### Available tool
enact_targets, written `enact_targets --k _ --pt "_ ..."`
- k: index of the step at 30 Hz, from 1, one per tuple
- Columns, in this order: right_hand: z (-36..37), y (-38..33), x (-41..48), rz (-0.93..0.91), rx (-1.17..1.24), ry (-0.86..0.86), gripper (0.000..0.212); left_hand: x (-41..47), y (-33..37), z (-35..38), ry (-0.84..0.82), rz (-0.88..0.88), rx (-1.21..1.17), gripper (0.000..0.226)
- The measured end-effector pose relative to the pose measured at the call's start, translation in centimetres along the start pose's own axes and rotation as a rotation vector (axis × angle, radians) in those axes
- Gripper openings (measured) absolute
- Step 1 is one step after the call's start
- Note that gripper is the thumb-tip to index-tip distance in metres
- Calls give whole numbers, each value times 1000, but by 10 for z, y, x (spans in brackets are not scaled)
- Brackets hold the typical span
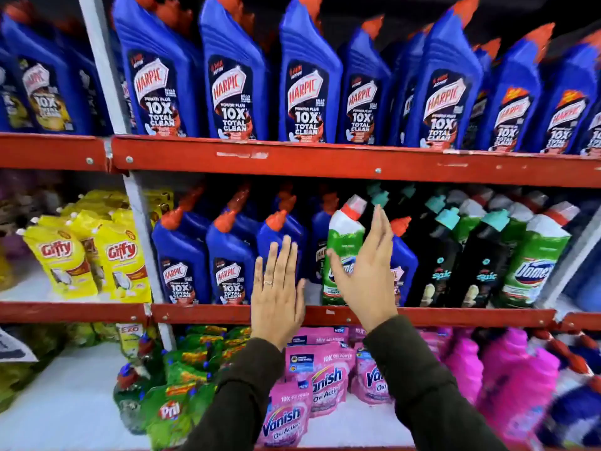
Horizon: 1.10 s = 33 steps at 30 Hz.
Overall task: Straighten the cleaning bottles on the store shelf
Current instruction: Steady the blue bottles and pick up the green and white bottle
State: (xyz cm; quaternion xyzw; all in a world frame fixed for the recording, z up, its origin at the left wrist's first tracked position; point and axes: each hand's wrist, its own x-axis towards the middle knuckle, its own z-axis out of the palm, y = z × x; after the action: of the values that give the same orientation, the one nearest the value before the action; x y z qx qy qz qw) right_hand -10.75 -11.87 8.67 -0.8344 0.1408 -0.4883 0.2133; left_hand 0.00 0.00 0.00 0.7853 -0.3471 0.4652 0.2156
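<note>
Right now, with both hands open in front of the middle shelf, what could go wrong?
1. The green Domestos bottle leans among blue Harpic bottles; a push from the right hand might tip it into them.
2. The left hand covers a Harpic bottle at the shelf edge; a pull could drag it off.

The red shelf (357, 162) up top holds a row of big blue bottles (234, 79). The middle red shelf (201, 313) holds small blue bottles (180, 255), a green bottle (341, 252), black bottles (484, 265) and yellow pouches (61, 258). Pink pouches (325, 379) lie on the white bottom shelf (65, 402).
</note>
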Motion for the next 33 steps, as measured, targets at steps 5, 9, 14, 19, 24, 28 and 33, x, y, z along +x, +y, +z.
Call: enact_targets --k 5,9,14,19,24,28,33 --pt "15 5 23 108 -43 -26 111 -15 -16 45 25 4 21 78" --pt "18 15 33 111 -23 -46 101 -15 -20 66 56 44 53 79" --pt "-9 2 31 84 177 97 95 -20 -21 78 79 34 29 77" --pt "-49 -14 19 102 167 96 92 -19 -23 81 101 27 -2 78" --pt "-30 18 -42 190 120 -105 86 -21 -22 79 88 21 -2 77" --pt "8 61 -111 297 111 -260 82 -21 -21 78 70 3 26 75" --pt "46 110 -170 423 35 -392 89 -21 -21 80 64 -5 34 75"
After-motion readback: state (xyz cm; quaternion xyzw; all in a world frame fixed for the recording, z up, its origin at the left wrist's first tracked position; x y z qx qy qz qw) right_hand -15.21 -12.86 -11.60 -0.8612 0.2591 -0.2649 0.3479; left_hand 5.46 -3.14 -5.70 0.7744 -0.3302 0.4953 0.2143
